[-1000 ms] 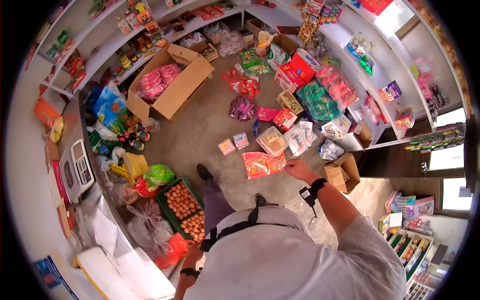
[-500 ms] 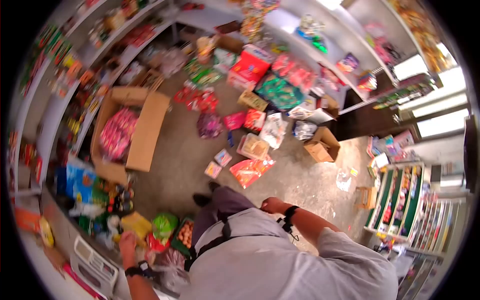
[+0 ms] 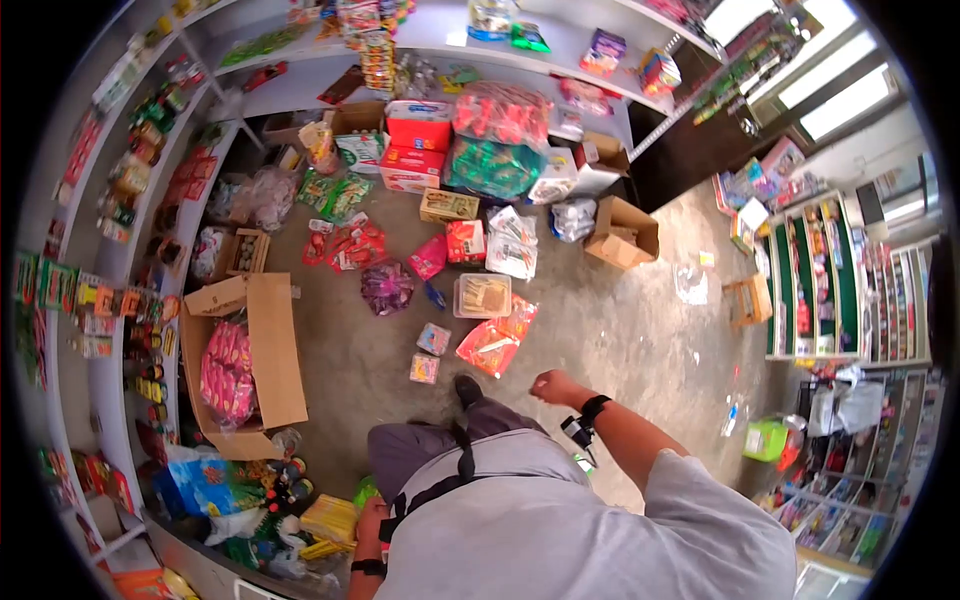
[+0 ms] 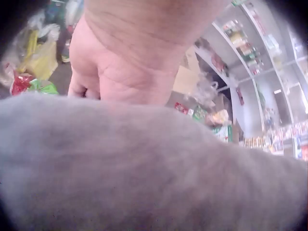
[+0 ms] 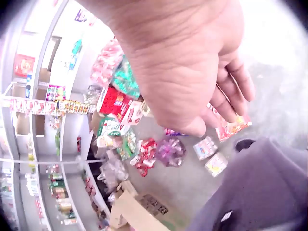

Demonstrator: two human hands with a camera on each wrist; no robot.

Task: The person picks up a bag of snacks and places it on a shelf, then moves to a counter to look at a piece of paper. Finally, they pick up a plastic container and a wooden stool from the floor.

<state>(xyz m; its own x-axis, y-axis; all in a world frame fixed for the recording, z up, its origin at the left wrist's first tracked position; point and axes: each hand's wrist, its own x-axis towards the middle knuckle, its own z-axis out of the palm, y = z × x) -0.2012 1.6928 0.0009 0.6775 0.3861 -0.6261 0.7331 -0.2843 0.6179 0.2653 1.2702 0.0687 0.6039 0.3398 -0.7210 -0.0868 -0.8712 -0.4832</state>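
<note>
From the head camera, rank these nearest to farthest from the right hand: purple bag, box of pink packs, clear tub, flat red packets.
1. Flat red packets, just ahead-left.
2. Clear tub, beyond them.
3. Purple bag, farther left.
4. Box of pink packs, farthest left.

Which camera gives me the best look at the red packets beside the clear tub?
The head view: no hand covers the red packets there, and the clear tub shows too. The right wrist view shows only part, behind the right hand. The left wrist view shows none of them.
</note>
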